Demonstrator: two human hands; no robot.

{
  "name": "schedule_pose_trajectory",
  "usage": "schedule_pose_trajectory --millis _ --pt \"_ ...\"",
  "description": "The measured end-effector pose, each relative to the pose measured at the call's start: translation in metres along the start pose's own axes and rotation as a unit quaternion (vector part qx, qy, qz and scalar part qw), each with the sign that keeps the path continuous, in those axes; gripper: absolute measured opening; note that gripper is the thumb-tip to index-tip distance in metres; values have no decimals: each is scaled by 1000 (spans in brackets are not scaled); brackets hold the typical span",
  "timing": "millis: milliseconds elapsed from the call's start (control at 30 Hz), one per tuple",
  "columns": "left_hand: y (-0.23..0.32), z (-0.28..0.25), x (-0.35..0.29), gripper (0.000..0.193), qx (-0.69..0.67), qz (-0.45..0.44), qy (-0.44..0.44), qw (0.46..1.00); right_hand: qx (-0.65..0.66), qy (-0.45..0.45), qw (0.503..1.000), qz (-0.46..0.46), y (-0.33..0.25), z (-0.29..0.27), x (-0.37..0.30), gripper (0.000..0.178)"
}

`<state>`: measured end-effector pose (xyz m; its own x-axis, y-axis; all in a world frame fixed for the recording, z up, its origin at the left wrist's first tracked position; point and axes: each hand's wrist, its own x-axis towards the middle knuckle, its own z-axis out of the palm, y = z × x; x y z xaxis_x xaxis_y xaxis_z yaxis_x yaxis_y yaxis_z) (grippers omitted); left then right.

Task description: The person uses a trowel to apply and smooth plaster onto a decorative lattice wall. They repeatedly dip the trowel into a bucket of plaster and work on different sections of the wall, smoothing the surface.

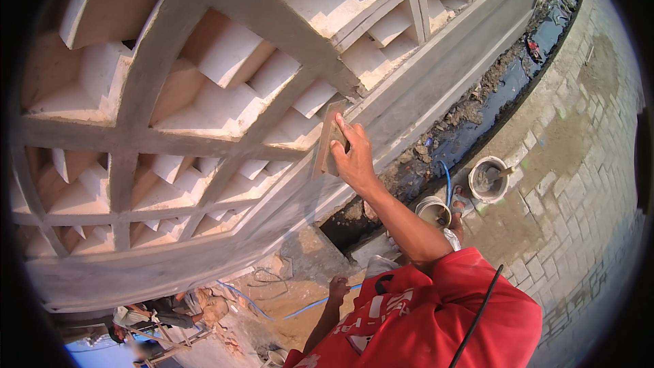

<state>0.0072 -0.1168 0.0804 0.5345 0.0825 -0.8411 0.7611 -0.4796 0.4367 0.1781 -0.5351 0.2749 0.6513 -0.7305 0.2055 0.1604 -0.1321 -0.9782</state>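
My right hand [351, 157] is closed around the back of a flat, rectangular plastering float [325, 142]. The float lies against the grey plastered wall band [371, 119], beside the lower corner of a grid of square openings. From the red-sleeved shoulder, my right arm stretches up to it. Lower down, my left hand [338, 288] hangs near my body, small and shaded, away from the wall. Its fingers are too unclear to read. The openings of the cement grid [129, 136] hold pale, angled blocks.
A bucket of grey mix [489, 178] with a tool in it stands on the paving [545, 232]. Another bucket [433, 211] is by my foot. A ditch of dark water [501, 99] follows the wall. A blue hose [310, 308] crosses the ground. Another person [163, 315] is beyond, by wooden framing.
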Motion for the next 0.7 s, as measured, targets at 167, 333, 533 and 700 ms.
schedule_pose_trajectory --millis 167,333,533,700 --pt "22 -2 18 17 -86 5 -16 996 23 80 996 46 4 -19 16 52" --pt "43 15 3 16 24 80 -1 997 -16 94 995 40 -7 5 25 50" --pt "9 3 10 15 3 24 -18 1000 20 89 995 43 -15 -18 16 49" --pt "5 -10 22 17 -16 22 -30 999 -30 111 993 11 -20 12 22 47"
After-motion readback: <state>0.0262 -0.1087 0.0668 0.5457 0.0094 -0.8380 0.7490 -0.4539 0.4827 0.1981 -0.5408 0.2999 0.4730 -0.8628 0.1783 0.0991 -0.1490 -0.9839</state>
